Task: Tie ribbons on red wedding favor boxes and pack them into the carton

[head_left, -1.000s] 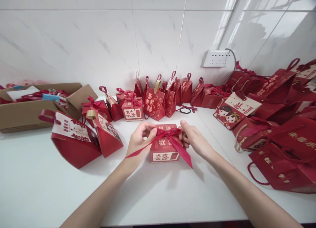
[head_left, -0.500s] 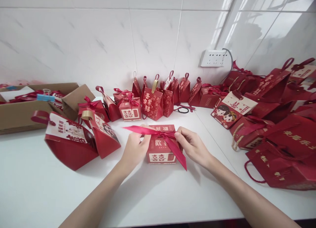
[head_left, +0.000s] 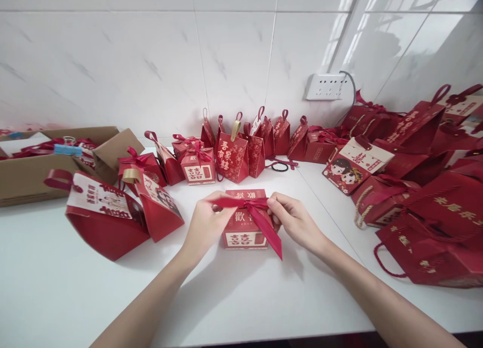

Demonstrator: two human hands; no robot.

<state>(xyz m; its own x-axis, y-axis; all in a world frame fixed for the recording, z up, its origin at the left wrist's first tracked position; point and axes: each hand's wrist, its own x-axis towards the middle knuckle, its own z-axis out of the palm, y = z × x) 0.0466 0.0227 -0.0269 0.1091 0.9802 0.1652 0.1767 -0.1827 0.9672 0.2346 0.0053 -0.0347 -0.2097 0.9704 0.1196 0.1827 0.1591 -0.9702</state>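
A red gift box (head_left: 245, 239) with cream panels and printed characters stands upright on the white table in front of me. Across its top runs a red ribbon (head_left: 266, 229), knotted in the middle, with one tail hanging down over the front right. My left hand (head_left: 209, 218) pinches the ribbon's left side between thumb and fingers. On the other side, my right hand (head_left: 290, 214) grips the ribbon's right loop near the box's top corner. Some of the fingers of both hands are hidden behind the ribbon and box.
Several red gift boxes (head_left: 232, 157) line the tiled wall. Two tent-shaped boxes (head_left: 158, 207) stand to the left, before a cardboard carton (head_left: 33, 182). A pile of red boxes (head_left: 433, 237) fills the right. A black hair tie (head_left: 279, 166) lies behind my box; a power strip (head_left: 329, 87) is on the wall.
My left hand has shifted along the ribbon's left end, which no longer sticks out past the hand to the left. The right hand keeps its hold with hardly any movement.
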